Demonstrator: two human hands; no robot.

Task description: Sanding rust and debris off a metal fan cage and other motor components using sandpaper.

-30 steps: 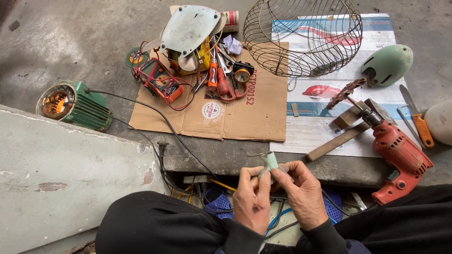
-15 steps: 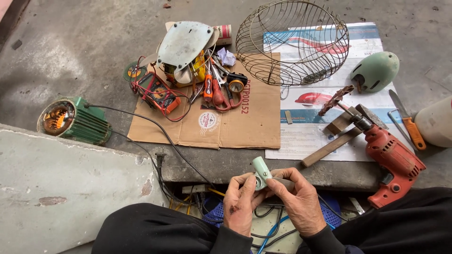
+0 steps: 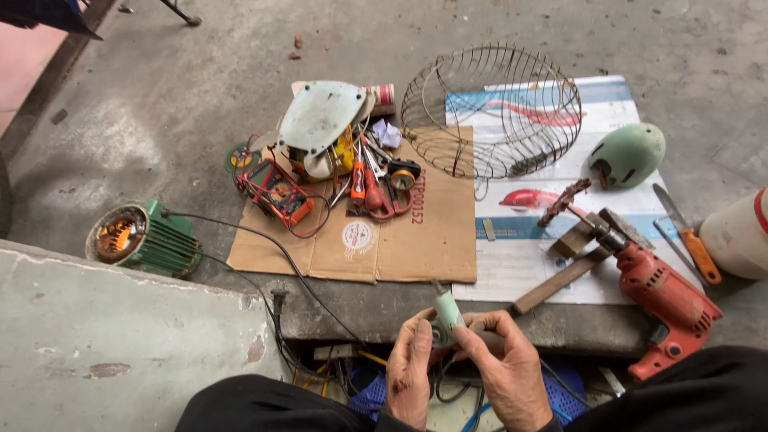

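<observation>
Both hands meet low in the frame around a small pale green cylindrical part (image 3: 446, 312) that stands nearly upright, a short dark stub at its top. My left hand (image 3: 410, 368) grips its lower end from the left. My right hand (image 3: 502, 368) closes on it from the right with thumb and forefinger. Dark wires (image 3: 448, 392) trail down from under the hands. My dark-clad knees sit at the bottom edge.
On the concrete floor lie a cardboard sheet (image 3: 416, 240) with a multimeter (image 3: 276, 194), pliers and screwdrivers (image 3: 372, 184) and a pale metal cover (image 3: 320, 116). Beyond: wire fan guard (image 3: 492, 108), green motor (image 3: 144, 238), red drill (image 3: 656, 292), pale green housing (image 3: 628, 154), knife (image 3: 688, 236).
The pale green part has been turned from lying sideways between the fingers to standing nearly upright. Both hands shifted right and slightly lower in view as the head moved.
</observation>
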